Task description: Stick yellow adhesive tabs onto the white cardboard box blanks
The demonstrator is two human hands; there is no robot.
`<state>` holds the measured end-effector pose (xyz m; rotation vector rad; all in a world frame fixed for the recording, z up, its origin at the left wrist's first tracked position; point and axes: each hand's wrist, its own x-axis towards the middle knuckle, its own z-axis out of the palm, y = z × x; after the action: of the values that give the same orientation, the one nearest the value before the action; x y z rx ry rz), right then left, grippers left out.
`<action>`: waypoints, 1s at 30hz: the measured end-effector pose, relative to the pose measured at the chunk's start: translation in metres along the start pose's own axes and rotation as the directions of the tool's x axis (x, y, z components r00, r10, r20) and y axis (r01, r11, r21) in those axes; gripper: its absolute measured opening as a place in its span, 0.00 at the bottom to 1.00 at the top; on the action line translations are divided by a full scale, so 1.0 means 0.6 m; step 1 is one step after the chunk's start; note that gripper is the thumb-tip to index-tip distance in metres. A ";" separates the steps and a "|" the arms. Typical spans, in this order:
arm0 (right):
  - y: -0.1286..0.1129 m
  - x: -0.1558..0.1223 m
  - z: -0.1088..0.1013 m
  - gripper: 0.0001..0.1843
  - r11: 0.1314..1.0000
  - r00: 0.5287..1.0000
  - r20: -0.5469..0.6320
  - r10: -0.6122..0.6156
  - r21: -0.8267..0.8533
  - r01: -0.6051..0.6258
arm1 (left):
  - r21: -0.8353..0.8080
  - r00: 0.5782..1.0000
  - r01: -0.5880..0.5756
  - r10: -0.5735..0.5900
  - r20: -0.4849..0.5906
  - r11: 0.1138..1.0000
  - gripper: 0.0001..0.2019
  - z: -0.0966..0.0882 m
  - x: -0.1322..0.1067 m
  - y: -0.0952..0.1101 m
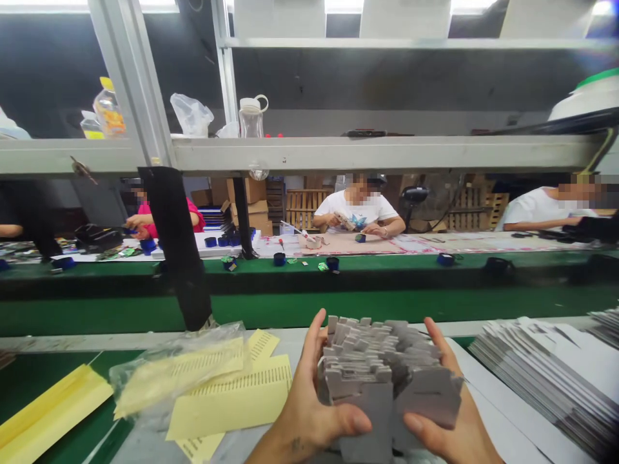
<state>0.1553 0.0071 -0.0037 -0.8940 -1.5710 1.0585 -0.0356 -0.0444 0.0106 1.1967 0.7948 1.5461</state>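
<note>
Both of my hands hold a thick stack of grey die-cut cardboard pieces (382, 367) upright in front of me. My left hand (309, 399) wraps the stack's left side, thumb pressed on the front piece. My right hand (447, 425) cups the right side, thumb on the front too. The pieces have notched tabs along their top edges and fan out slightly.
Yellow label sheets (232, 399) and a clear plastic bag (178, 367) lie at my left. More grey flat pieces (546, 374) are fanned out at my right. A green conveyor belt (309, 303) runs across, with several people seated beyond it. A metal shelf (387, 153) spans overhead.
</note>
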 end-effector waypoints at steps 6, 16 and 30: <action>0.049 -0.009 0.007 0.68 0.981 0.981 -0.192 -0.016 0.188 0.053 | 0.235 0.998 0.057 -0.050 -0.033 0.970 0.68 -0.006 0.003 -0.067; -0.050 -0.005 0.035 0.74 0.961 0.990 -0.132 -0.048 0.265 0.082 | -0.042 0.979 -0.105 0.096 -0.178 0.994 0.67 0.023 -0.008 -0.014; 0.009 -0.007 0.050 0.52 0.994 0.980 0.166 -0.111 0.035 0.107 | -0.063 0.968 -0.033 0.016 -0.252 0.997 0.64 0.002 -0.010 -0.015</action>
<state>0.1274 -0.0007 -0.0135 -0.7073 -1.7216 1.0964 -0.0318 -0.0475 0.0011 0.9763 0.8871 1.7542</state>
